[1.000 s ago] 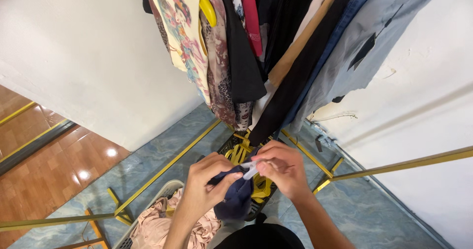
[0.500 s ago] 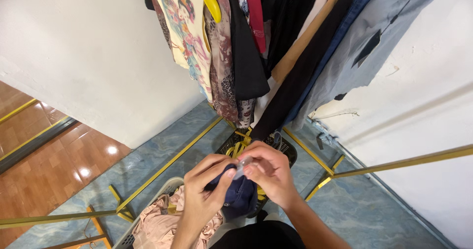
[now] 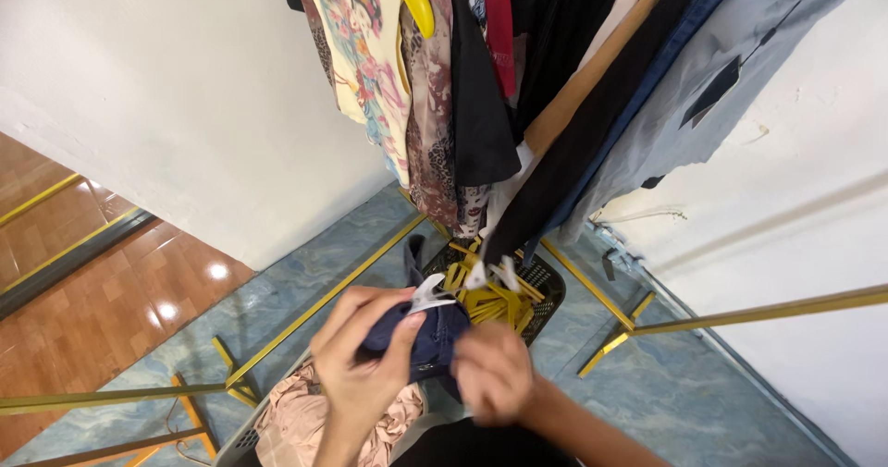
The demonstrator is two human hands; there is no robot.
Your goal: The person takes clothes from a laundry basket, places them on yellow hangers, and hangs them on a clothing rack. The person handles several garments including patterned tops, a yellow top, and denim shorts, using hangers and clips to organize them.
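My left hand (image 3: 363, 361) grips a dark blue garment (image 3: 430, 336) bunched in front of me, thumb pressed on top. A white hanger (image 3: 430, 291) sticks out of the cloth by that thumb. My right hand (image 3: 493, 372), blurred, holds the same garment from the lower right. Both hands hover above a laundry basket (image 3: 242, 441) filled with pink cloth (image 3: 314, 421). Behind the hands a black basket (image 3: 546, 287) holds several yellow hangers (image 3: 490, 293).
Many garments hang overhead on a rail: a floral top (image 3: 356, 60), a patterned brown piece (image 3: 433, 143), dark clothes (image 3: 573, 153) and a pale blue shirt (image 3: 703, 106). White walls stand left and right. Yellow drying-rack bars (image 3: 740, 317) cross the blue marble floor; wooden flooring (image 3: 102, 291) lies left.
My right hand has slid down from the top of the dark garment to its lower right side. My left hand now clasps the cloth with the thumb on top.
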